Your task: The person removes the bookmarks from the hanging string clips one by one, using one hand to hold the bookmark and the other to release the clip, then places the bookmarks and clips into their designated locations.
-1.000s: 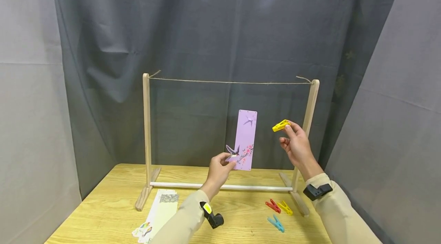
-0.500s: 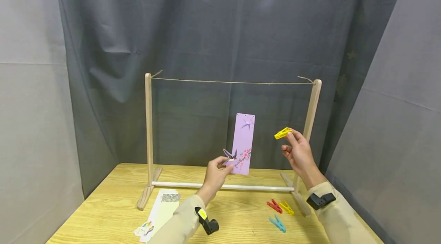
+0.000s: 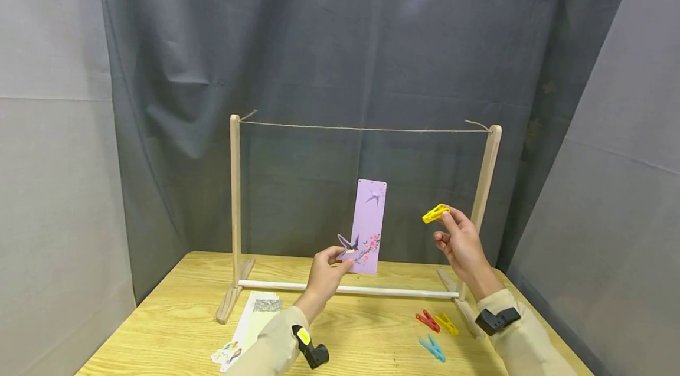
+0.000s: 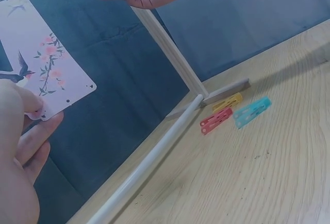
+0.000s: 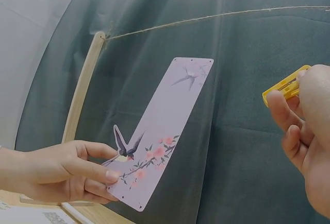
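Observation:
A purple bookmark (image 3: 368, 216) printed with swallows and pink blossoms stands upright, tilted slightly, in front of the rack. My left hand (image 3: 325, 277) pinches its lower left corner between thumb and fingers. Off to the right, my right hand (image 3: 464, 246) pinches a yellow clothespin (image 3: 435, 213) between thumb and forefinger, apart from the bookmark. Above both hands a thin twine (image 3: 366, 128) runs between the two wooden posts. In the right wrist view the bookmark (image 5: 160, 126) shows small holes along its top and bottom edges.
On the table (image 3: 372, 346) lie a red clothespin (image 3: 428, 321), another yellow clothespin (image 3: 447, 324) and a blue clothespin (image 3: 432, 348). More cards (image 3: 249, 323) lie at the left, partly behind my left sleeve. A white bar (image 3: 372, 290) joins the rack's wooden feet.
The bookmark and my left hand have sunk a little and shifted slightly left. My right hand has lowered with the yellow clothespin. The head view has turned slightly left.

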`<state>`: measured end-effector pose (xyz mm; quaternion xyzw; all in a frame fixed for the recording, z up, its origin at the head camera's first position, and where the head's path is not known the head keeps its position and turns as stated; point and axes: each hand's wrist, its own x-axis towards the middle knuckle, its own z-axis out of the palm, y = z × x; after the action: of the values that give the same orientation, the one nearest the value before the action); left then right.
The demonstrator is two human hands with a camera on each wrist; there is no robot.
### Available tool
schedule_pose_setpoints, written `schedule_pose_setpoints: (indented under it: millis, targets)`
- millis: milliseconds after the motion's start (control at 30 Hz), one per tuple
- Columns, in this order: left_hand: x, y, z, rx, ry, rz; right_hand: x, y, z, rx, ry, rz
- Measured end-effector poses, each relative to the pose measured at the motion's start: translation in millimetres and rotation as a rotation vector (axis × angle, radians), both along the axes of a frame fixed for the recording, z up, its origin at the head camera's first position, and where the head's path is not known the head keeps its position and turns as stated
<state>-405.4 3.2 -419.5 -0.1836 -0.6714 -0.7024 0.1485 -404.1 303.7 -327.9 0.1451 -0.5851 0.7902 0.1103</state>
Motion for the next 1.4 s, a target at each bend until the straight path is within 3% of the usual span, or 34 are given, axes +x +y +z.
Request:
schedule_pose_setpoints:
  millis: [300,733,1400]
  targets:
    - [1.4,-7.8,-4.3,-0.005,0.005,-0.009,0.5,-3.0,-6.5,0.018,0.016,0.017]
    - [13.1,-16.6,-12.2,0.001,-0.040,-0.035,5.3,-7.4,-20.4,0.021,0.014,0.035]
    - [29.2,-22.3,-27.9,-0.044,-0.035,-0.026,21.2,2.2,-43.6,0.065,0.047,0.052]
